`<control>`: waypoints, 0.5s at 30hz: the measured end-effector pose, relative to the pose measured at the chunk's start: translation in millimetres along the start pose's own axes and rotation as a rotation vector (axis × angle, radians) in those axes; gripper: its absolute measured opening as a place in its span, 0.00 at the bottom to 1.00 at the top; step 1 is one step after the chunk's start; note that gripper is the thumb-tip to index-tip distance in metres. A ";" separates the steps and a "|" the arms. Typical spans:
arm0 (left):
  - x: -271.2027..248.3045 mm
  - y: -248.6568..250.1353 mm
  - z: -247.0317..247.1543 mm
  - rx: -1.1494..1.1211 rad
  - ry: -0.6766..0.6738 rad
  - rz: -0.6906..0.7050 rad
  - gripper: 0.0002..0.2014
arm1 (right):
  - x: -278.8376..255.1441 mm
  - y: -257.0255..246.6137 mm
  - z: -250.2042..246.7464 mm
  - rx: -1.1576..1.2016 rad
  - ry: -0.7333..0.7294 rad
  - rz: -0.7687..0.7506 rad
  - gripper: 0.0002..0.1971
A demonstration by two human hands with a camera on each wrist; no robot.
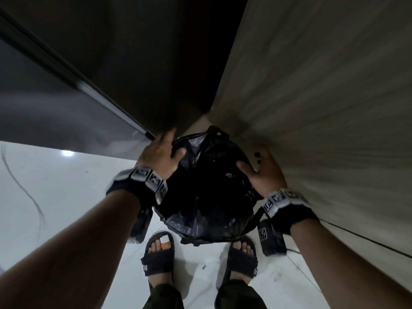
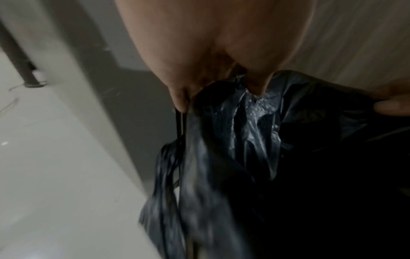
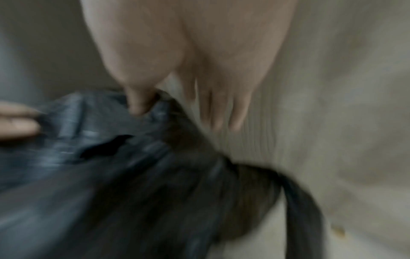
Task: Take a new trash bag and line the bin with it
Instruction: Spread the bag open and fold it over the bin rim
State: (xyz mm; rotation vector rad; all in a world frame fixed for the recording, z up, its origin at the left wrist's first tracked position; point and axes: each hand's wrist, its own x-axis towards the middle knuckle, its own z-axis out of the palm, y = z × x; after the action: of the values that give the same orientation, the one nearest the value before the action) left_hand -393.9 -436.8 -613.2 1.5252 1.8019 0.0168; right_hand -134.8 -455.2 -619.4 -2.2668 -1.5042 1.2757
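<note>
Here, a black trash bag (image 1: 207, 188) is seen from above, spread over a bin that is almost wholly hidden beneath the plastic; the bin stands on a pale tiled floor (image 1: 55, 186) in a narrow corner, between a dark panel (image 1: 138, 63) on the left and a wood-grain wall (image 1: 323, 97) on the right. The left hand (image 1: 159, 156) is placed on the left edge of the bag, with its thumb hooked over the plastic and its fingers outside; in the left wrist view the bag's edge (image 2: 244, 122) is seen pinched between thumb and fingers. The right hand (image 1: 264, 172) is set on the right edge, its thumb pressed onto the plastic and its fingers extended along the outside, next to the wall. In the right wrist view, which is blurred, the thumb is shown on the bag (image 3: 111, 157) while the fingers appear straight. 2 feet in black sandals (image 1: 159, 257) are planted just in front of the bin.
</note>
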 end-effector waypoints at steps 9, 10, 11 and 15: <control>-116.3 -6.9 68.6 0.626 -0.600 0.583 0.27 | -74.1 47.0 43.1 0.110 -0.278 0.351 0.37; -115.8 -5.4 68.2 0.627 -0.651 0.573 0.26 | -72.6 48.4 45.6 0.136 -0.302 0.383 0.38; -113.1 -3.4 67.1 0.593 -0.665 0.552 0.25 | -70.9 48.7 46.5 0.137 -0.316 0.393 0.39; -89.9 15.0 64.0 0.301 -0.331 0.273 0.20 | -66.8 35.5 36.1 0.124 -0.150 0.292 0.39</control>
State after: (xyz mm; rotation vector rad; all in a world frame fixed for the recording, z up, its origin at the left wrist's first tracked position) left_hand -346.7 -537.3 -604.1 1.8520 1.3697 -0.3683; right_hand -145.1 -538.3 -622.9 -2.4212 -1.1243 1.5992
